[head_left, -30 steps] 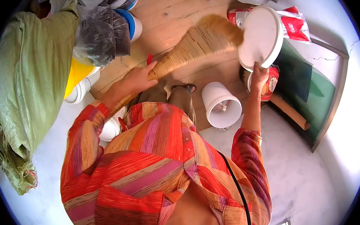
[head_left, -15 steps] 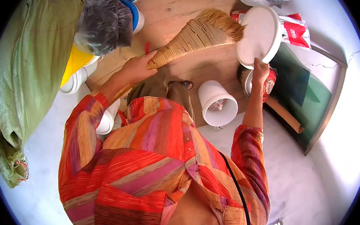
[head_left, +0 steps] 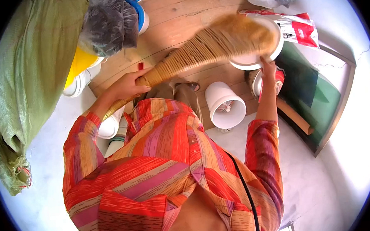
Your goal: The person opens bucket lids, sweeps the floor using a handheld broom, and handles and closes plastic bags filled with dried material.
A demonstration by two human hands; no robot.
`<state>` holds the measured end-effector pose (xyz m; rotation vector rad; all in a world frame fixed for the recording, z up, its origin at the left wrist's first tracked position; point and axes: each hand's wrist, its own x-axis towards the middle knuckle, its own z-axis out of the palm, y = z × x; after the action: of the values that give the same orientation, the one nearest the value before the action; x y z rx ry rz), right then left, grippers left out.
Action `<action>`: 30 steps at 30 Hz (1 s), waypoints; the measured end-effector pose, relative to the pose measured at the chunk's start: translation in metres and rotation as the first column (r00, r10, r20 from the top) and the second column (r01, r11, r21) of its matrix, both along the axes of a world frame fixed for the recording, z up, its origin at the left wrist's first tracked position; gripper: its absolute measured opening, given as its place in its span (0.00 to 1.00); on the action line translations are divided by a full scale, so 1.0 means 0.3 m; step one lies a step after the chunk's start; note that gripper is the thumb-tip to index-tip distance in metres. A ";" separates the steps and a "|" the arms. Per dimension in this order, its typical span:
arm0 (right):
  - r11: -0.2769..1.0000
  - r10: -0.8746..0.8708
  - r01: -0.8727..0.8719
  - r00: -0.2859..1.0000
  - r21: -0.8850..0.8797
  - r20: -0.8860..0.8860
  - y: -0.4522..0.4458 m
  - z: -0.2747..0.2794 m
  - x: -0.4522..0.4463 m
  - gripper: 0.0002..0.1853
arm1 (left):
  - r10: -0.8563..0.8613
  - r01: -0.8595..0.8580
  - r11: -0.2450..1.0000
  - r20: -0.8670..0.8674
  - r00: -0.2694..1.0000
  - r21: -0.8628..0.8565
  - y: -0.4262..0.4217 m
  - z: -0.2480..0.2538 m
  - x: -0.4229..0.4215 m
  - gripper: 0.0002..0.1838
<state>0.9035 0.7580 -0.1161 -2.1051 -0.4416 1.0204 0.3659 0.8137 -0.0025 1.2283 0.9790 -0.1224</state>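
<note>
My left hand [head_left: 129, 85] is wrapped round the handle of a straw hand broom [head_left: 198, 51]. Its bound stem runs up and to the right, and its bristles, blurred by motion, lie across a round white lid [head_left: 278, 52]. The lower edge of that lid is pinched in my right hand [head_left: 268, 68], with the bristles covering much of its face. Just below stands a white bucket [head_left: 229, 112], tilted with its mouth towards me and a small bagged item inside. Beside my right wrist sits a red container [head_left: 279, 81], partly hidden.
A green woven sack [head_left: 33, 65] hangs at the left beside a dark plastic bag [head_left: 108, 29] and several tubs. On the right, a framed green pane [head_left: 325, 94] leans against the wall near a red and white packet [head_left: 303, 30]. Planks form the wooden floor [head_left: 174, 10].
The broom has swept right and across the lid, its bristles now over the lid's face instead of at its left edge. The lid has tilted and shifted slightly left.
</note>
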 end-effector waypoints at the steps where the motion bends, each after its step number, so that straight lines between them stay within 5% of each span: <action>1: 0.999 -0.022 0.020 0.998 -0.031 -0.065 0.009 0.056 -0.038 0.17 | -0.162 0.157 0.975 0.020 0.987 0.158 0.001 -0.038 0.010 0.34; 5: 0.999 -0.034 0.036 0.940 0.000 -0.338 -0.018 0.097 -0.089 0.17 | -0.051 0.033 0.979 0.082 0.995 0.203 -0.006 -0.211 0.071 0.34; 8: 0.994 -0.106 0.112 0.957 0.004 -0.271 -0.013 0.092 -0.083 0.17 | 0.073 -0.060 0.990 -0.098 0.993 0.126 -0.028 -0.245 0.124 0.35; 10: 0.990 -0.141 0.139 0.980 -0.024 -0.143 -0.004 0.043 -0.036 0.18 | 0.006 0.010 0.996 -0.173 0.985 0.091 -0.022 -0.184 0.131 0.35; 12: 0.989 0.111 -0.065 0.922 -0.133 0.370 -0.004 0.006 0.004 0.20 | -0.023 0.052 0.986 -0.182 0.983 0.158 -0.059 -0.181 0.094 0.36; 13: 0.981 0.154 -0.075 0.865 -0.181 0.477 0.001 0.000 0.015 0.24 | -0.040 0.056 0.983 -0.095 0.995 0.174 -0.068 -0.160 0.081 0.35; 18: 0.946 0.294 -0.176 0.823 -0.273 0.486 0.032 0.104 -0.025 0.22 | -0.031 0.031 0.997 0.000 1.000 0.066 -0.083 -0.258 0.094 0.35; 20: 0.926 0.375 -0.231 0.667 -0.300 0.644 0.027 0.173 -0.085 0.21 | -0.013 0.006 0.997 -0.093 0.996 -0.071 -0.023 -0.269 0.105 0.33; 22: 0.879 0.466 -0.304 0.397 -0.366 0.791 0.057 0.268 -0.139 0.19 | -0.198 0.396 0.898 -0.628 0.753 0.191 0.004 -0.324 0.100 0.31; 23: 0.870 0.465 -0.347 0.340 -0.351 0.817 0.079 0.320 -0.163 0.19 | -0.212 0.409 0.893 -0.626 0.750 0.187 -0.005 -0.340 0.072 0.31; 25: 0.873 0.450 -0.349 0.308 -0.341 0.838 0.092 0.358 -0.160 0.20 | -0.015 0.052 0.996 -0.421 0.907 0.076 0.015 -0.356 0.006 0.27; 26: 0.879 0.451 -0.325 0.328 -0.349 0.830 0.095 0.332 -0.134 0.21 | -0.040 0.077 0.995 -0.428 0.903 0.069 0.008 -0.350 0.001 0.27; 27: 0.911 0.383 -0.297 0.358 -0.285 0.852 0.092 0.286 -0.105 0.21 | 0.121 -0.126 0.992 -0.312 0.942 0.003 0.001 -0.317 0.005 0.25; 29: 0.962 0.272 -0.127 0.547 -0.243 0.792 0.085 0.185 -0.049 0.22 | 0.397 -0.409 0.910 -0.140 0.907 -0.067 0.004 -0.239 0.054 0.20; 30: 0.975 0.195 -0.045 0.653 -0.219 0.731 0.071 0.143 -0.027 0.23 | 0.370 -0.380 0.923 -0.136 0.919 -0.059 0.009 -0.220 0.075 0.20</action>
<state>0.8954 0.7793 -0.0734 -2.6475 -0.9314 0.1795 0.3885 0.8165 -0.0683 0.9441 1.2882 0.0648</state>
